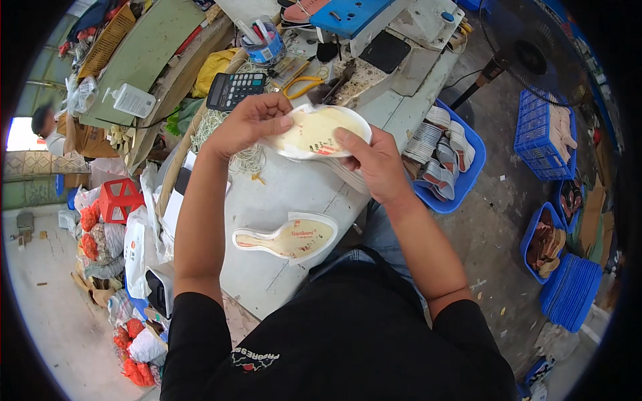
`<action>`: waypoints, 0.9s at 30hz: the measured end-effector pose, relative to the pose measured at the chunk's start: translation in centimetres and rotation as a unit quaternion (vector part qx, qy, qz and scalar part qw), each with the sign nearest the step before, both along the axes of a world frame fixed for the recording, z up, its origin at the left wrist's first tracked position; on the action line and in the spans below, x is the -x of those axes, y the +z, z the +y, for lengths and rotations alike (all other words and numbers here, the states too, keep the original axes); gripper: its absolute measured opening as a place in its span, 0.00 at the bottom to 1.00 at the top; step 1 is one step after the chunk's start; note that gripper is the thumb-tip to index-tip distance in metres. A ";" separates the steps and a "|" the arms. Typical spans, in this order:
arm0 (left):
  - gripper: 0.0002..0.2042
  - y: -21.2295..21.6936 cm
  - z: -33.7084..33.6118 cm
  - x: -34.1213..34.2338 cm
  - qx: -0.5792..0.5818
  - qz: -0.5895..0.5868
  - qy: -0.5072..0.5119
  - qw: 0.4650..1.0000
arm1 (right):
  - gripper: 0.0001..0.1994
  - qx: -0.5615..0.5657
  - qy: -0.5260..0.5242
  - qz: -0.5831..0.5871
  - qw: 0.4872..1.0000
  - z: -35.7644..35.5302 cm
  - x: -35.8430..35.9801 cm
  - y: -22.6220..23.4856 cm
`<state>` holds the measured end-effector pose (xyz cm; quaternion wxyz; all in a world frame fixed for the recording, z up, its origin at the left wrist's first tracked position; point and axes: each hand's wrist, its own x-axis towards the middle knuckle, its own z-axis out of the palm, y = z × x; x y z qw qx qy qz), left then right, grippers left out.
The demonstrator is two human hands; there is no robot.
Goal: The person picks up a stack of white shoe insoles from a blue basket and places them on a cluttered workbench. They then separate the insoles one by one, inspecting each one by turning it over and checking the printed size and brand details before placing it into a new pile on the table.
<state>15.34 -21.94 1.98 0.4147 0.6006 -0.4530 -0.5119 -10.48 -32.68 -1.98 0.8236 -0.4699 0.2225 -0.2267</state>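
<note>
A cream shoe insole board (309, 132) with a white rim is held up over the bench between both hands. My left hand (251, 123) pinches its left end, thumb on top. My right hand (376, 164) grips the right end, thumb pressed on the face near some handwritten marks. The far edge of the insole board comes right up to the dark metal part (332, 85) of a bench machine; whether they touch I cannot tell. Pale layered edges (344, 175) show below the right hand. Closer to my body, a second insole board (287, 238) lies flat on white material on the bench.
A calculator (236, 91), yellow-handled pliers (302, 85), tangled white cord (249, 160) and a jar of pens (262, 43) crowd the far left of the bench. A blue bin (461, 177) of shoe parts stands at right, with a large fan (528, 57) beyond.
</note>
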 end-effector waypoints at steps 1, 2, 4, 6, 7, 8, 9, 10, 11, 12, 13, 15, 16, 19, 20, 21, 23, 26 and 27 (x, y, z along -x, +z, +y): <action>0.12 -0.1 0.0 -0.5 -0.006 0.004 -0.002 1.000 | 0.14 0.000 0.002 0.002 1.000 0.2 -0.3 0.1; 0.12 -0.1 0.1 -0.8 -0.012 0.007 -0.004 1.000 | 0.13 -0.010 -0.019 -0.016 1.000 0.5 -0.8 0.4; 0.12 -0.2 0.4 -0.8 0.001 0.020 0.027 0.999 | 0.12 -0.029 -0.063 -0.052 0.996 1.0 -1.9 0.9; 0.11 -0.2 1.2 -1.1 0.007 0.020 0.055 0.998 | 0.14 0.060 -0.099 -0.025 0.993 0.7 -3.3 -1.0; 0.11 -0.4 1.8 -1.5 0.007 0.017 0.063 0.998 | 0.16 0.106 -0.119 -0.010 0.987 0.4 -3.7 -2.0; 0.11 -0.5 2.3 -1.6 0.004 0.013 0.072 0.997 | 0.20 0.125 -0.135 0.018 0.983 0.5 -4.1 -1.6; 0.10 -0.6 2.6 -1.4 0.005 0.008 0.095 0.995 | 0.23 0.144 -0.150 0.047 0.977 0.5 -4.3 -1.1; 0.10 -0.7 3.1 -1.0 0.005 0.002 0.119 0.993 | 0.27 0.162 -0.165 0.075 0.970 0.5 -4.5 -0.7; 0.10 -0.8 3.5 -0.6 0.006 -0.004 0.141 0.990 | 0.27 0.171 -0.178 0.089 0.965 0.6 -4.7 -0.5; 0.09 -0.9 4.0 -0.1 0.005 0.015 0.153 0.988 | 0.28 0.180 -0.190 0.103 0.960 0.8 -4.8 -0.5; 0.09 -1.1 4.5 0.3 0.005 0.034 0.165 0.986 | 0.28 0.188 -0.202 0.117 0.954 0.8 -4.9 -0.4; 0.09 -1.7 5.6 1.2 -0.001 0.065 0.189 0.980 | 0.29 0.195 -0.201 0.129 0.951 0.9 -4.8 0.6; 0.08 -2.0 6.0 1.5 -0.005 0.075 0.201 0.977 | 0.29 0.198 -0.200 0.135 0.950 0.9 -4.7 0.7; 0.07 -2.2 6.4 4.0 0.008 0.125 0.234 0.964 | 0.28 0.187 -0.200 0.114 0.955 0.6 -4.9 -0.3; 0.07 -2.0 6.5 5.0 0.016 0.142 0.246 0.959 | 0.28 0.184 -0.200 0.115 0.956 0.7 -4.9 -0.3; 0.06 -2.3 6.8 5.7 0.020 0.164 0.249 0.954 | 0.28 0.183 -0.201 0.115 0.956 0.5 -4.9 -0.3; 0.07 -2.2 7.1 7.2 0.020 0.173 0.260 0.950 | 0.28 0.177 -0.199 0.109 0.958 0.3 -4.9 -0.2; 0.11 -2.4 6.7 9.8 0.024 0.200 0.274 0.941 | 0.25 0.140 -0.178 0.080 0.971 0.4 -4.5 -0.4; 0.12 -2.3 6.4 10.7 0.025 0.206 0.279 0.938 | 0.24 0.113 -0.161 0.056 0.979 0.2 -4.4 -0.4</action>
